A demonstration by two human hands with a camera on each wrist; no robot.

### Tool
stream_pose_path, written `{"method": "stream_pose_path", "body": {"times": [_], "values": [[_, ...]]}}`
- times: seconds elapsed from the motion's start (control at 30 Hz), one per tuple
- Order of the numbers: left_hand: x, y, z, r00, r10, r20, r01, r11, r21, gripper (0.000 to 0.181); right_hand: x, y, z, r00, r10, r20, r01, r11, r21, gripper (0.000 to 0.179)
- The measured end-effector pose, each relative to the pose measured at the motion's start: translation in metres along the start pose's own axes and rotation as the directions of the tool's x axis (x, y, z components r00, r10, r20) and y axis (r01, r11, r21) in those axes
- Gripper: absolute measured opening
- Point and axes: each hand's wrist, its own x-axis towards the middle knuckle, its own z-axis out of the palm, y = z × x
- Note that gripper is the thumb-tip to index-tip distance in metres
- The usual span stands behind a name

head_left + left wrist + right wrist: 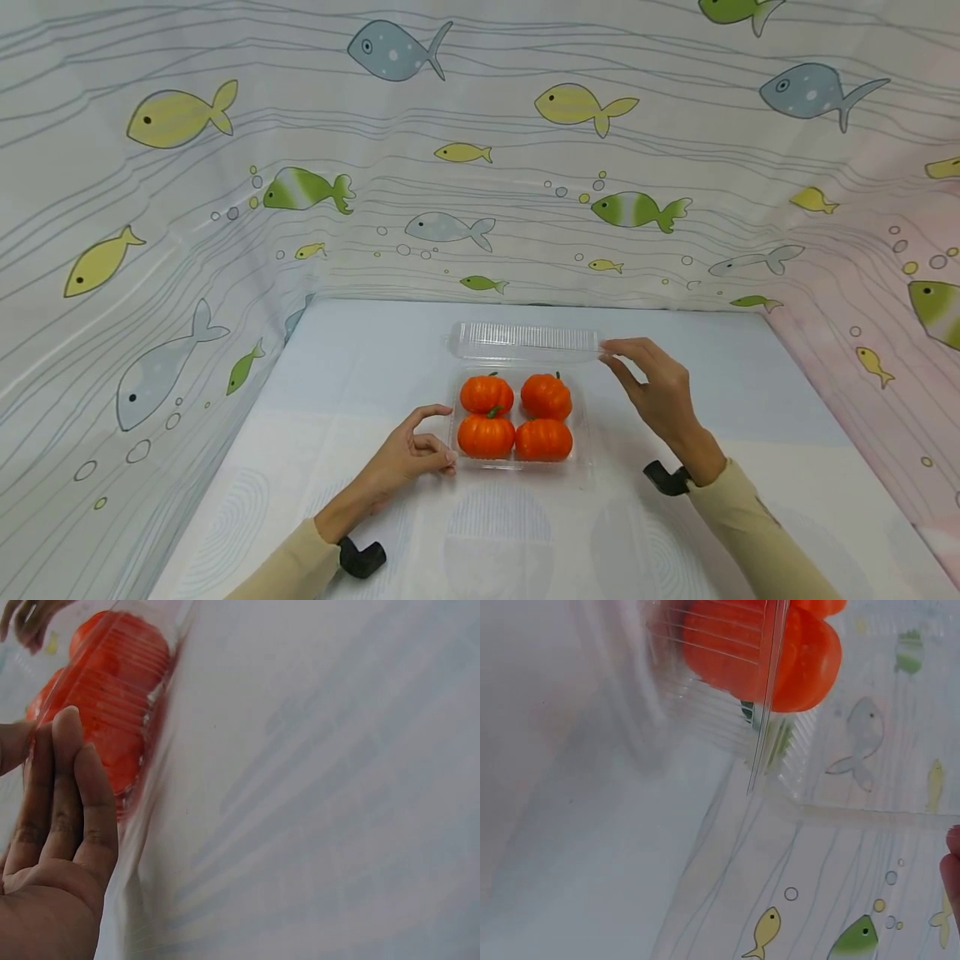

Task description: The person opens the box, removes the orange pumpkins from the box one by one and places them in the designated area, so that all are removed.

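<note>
A clear plastic clamshell box [517, 465] stands on the table in the head view, holding several small orange pumpkins [486, 437] with green stems. Its hinged lid [528, 343] is raised at the far side. My left hand [401, 454] is at the box's left side; in the left wrist view its thumb and fingers pinch the box rim [94, 660]. With thumb and fingertips, my right hand [660, 387] pinches the right edge of the lid. Only a bit of the right fingers [952, 874] shows in the right wrist view, at the lid's edge [877, 816].
A pale patterned cloth [498, 542] covers the table. Behind it and on both sides rise curtain walls [517, 192] printed with fish and wavy lines. Black mounts [362, 558] sit at both wrists, below beige sleeves.
</note>
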Motion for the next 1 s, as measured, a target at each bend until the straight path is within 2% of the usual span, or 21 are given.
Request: {"method": "stream_pose_path", "body": {"times": [0.23, 0.3, 0.37, 0.5, 0.77, 1.0], "values": [[0.0, 0.001, 0.0, 1.0, -0.005, 0.003, 0.005, 1.0, -0.009, 0.072, 0.001, 0.011, 0.009, 0.997, 0.045, -0.068, -0.043, 0.999, 0.034, 0.038], [-0.001, 0.001, 0.0, 1.0, -0.009, 0.003, 0.009, 1.0, -0.01, 0.072, 0.002, 0.015, 0.011, 0.996, 0.062, -0.066, -0.058, 0.996, 0.066, 0.032], [-0.001, 0.001, 0.001, 1.0, -0.012, 0.001, 0.012, 1.0, -0.011, 0.072, 0.004, 0.018, 0.013, 0.995, 0.089, -0.047, -0.084, 0.992, 0.096, 0.036], [-0.001, 0.001, 0.001, 1.0, -0.012, 0.001, 0.012, 1.0, -0.015, 0.073, 0.004, 0.025, 0.016, 0.988, 0.152, 0.005, -0.151, 0.98, 0.127, 0.069], [-0.001, 0.001, 0.0, 1.0, -0.018, -0.005, 0.018, 1.0, -0.022, 0.073, 0.002, 0.037, 0.026, 0.977, 0.205, 0.064, -0.21, 0.973, 0.091, 0.081], [-0.001, 0.0, 0.0, 1.0, -0.017, -0.002, 0.017, 1.0, -0.022, 0.074, 0.002, 0.045, 0.034, 0.973, 0.227, 0.051, -0.23, 0.971, 0.063, 0.084]]}}
